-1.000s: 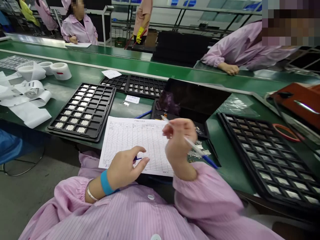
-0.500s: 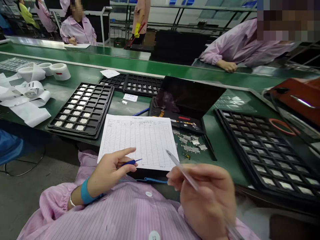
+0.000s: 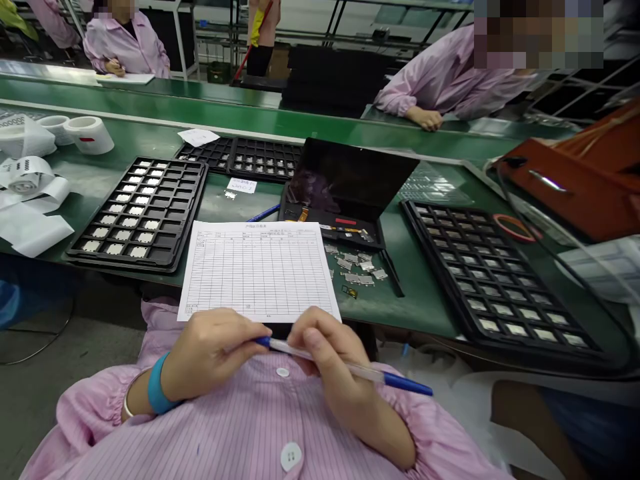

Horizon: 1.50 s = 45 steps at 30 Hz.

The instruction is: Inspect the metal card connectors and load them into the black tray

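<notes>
White paper rolls [image 3: 90, 135] are seen at far left, loose strips [image 3: 35, 227] spread before them on the green bench [image 3: 425, 293]. Next, a black tray [image 3: 173, 217] is noted, pale metal pieces [image 3: 123, 235] seated in its left-hand columns. One blue end of a pen [image 3: 365, 371] is pinched by the left hand [image 3: 215, 350], which is banded in blue at the wrist. The pen is held slantwise over the lap, just below a ruled sheet [image 3: 260, 273]. Its clear barrel is gripped by the right hand [image 3: 340, 363] — hands close together, both closed on the pen. Beyond the sheet, a black hinged unit [image 3: 350, 180] is propped open; small metal plates [image 3: 357, 267] are scattered before it. Farther right, a second filled tray [image 3: 500, 273] is placed near an orange-brown case [image 3: 565, 180].
</notes>
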Each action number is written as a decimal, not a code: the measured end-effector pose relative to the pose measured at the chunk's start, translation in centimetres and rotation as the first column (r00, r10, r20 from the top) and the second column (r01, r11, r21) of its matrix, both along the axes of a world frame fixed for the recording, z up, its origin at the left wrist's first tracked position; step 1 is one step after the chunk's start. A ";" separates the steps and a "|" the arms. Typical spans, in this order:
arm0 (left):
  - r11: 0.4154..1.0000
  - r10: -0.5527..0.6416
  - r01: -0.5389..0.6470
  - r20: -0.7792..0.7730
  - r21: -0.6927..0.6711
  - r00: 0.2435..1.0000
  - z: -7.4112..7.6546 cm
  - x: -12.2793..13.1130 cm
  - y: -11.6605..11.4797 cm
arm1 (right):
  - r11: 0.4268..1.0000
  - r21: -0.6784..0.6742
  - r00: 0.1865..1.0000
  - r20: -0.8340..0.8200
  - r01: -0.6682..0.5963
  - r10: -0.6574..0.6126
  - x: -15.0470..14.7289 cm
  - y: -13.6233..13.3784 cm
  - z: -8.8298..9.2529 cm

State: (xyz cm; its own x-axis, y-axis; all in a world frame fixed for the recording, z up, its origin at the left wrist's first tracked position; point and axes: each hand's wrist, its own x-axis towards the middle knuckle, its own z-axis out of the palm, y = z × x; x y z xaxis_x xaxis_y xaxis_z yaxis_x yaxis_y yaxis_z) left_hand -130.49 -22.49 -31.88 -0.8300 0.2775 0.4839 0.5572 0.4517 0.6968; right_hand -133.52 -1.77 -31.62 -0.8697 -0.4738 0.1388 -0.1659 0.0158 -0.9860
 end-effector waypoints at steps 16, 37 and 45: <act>0.975 -0.222 0.221 0.197 0.029 0.955 -0.2 0.6 -0.4 | 0.993 0.020 0.993 -0.012 -0.119 0.119 0.5 0.8 -1.1; 0.680 0.663 -0.703 0.584 -0.207 0.469 -4.2 2.6 -8.3 | 0.808 -0.019 0.808 0.023 0.589 -0.589 -1.5 7.2 -2.5; 0.692 0.649 -0.682 0.618 -0.237 0.443 -4.7 2.9 -8.9 | 0.727 0.474 0.861 -0.163 0.497 -0.482 -2.6 7.5 -3.5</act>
State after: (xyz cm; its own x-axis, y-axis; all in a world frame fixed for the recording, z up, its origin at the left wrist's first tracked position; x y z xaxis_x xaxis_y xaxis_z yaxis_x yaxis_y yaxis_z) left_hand -127.56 -31.36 -36.55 -0.8386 -0.5001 -0.2160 -0.4662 0.4538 0.7594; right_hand -136.11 5.73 -35.11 -0.9993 0.0067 0.0373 -0.0267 0.5742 -0.8183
